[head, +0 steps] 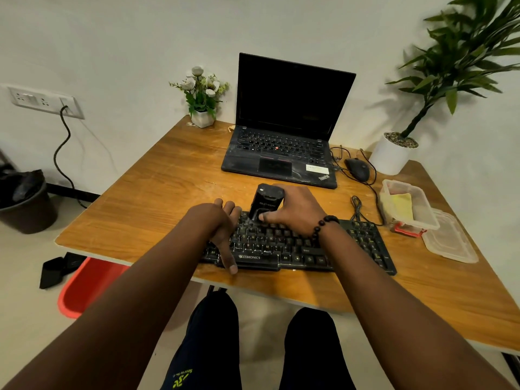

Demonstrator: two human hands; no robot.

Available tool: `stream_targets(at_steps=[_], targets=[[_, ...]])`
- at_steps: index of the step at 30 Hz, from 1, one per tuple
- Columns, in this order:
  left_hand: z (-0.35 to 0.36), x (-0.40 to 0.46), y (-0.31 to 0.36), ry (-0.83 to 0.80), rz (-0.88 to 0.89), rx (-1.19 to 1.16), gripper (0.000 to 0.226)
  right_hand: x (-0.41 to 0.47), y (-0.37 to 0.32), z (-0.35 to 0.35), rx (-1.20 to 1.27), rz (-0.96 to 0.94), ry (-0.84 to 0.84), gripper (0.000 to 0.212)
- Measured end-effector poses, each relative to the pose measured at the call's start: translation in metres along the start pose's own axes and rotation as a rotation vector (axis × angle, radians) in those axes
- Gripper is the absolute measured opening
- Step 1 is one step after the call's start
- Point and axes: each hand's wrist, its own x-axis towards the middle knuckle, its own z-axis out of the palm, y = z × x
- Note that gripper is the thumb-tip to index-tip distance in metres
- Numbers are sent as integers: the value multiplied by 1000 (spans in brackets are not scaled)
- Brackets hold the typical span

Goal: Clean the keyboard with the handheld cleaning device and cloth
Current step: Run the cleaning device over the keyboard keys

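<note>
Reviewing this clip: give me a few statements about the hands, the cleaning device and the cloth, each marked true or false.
1. The right hand grips the device on the keyboard. True.
2. The left hand holds the cloth. False: it rests on the keyboard; the cloth lies in the box.
3. The laptop screen is lit. False: it is dark.
4. The mouse lies right of the laptop. True.

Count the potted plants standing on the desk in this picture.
2. A small white-flowered plant stands at the desk's far left corner beside the laptop. A tall leafy plant in a white pot stands at the far right edge. None seems hidden.
</note>
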Motion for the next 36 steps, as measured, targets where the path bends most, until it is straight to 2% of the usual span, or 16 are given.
stream_targets(at_steps=[4, 9, 13, 15, 17, 19, 21, 24, 30, 33, 36], targets=[[3, 2, 3, -8, -1, -20, 152, -3, 2, 21, 18, 48, -27, 37], [0, 2, 0, -1, 1, -22, 151, 1, -1, 5, -89, -14, -223, 37], [3, 1, -1, -13, -3, -21, 154, 3, -1, -3, -37, -2, -108, 41], [2, 1, 0, -3, 4, -29, 153, 0, 0, 4, 15, 5, -121, 42], [3, 1, 1, 10, 6, -39, 152, -1, -1, 17, -36, 7, -92, 38], [4, 3, 1, 12, 8, -42, 153, 1, -2, 22, -159, 29, 21, 34], [5, 5, 0, 20, 10, -33, 154, 5, -3, 21, -153, 36, 71, 32], [8, 7, -4, 24, 3, -40, 155, 6, -3, 24, 2, 30, -14, 34], [9, 9, -7, 27, 8, -56, 161, 3, 6, 7, -289, -3, -112, 28], [11, 9, -8, 38, 14, -60, 159, 5, 5, -2, -394, -6, -76, 29], [9, 7, -9, 15, 2, -59, 158, 5, -1, 5, -201, 13, -36, 32]])
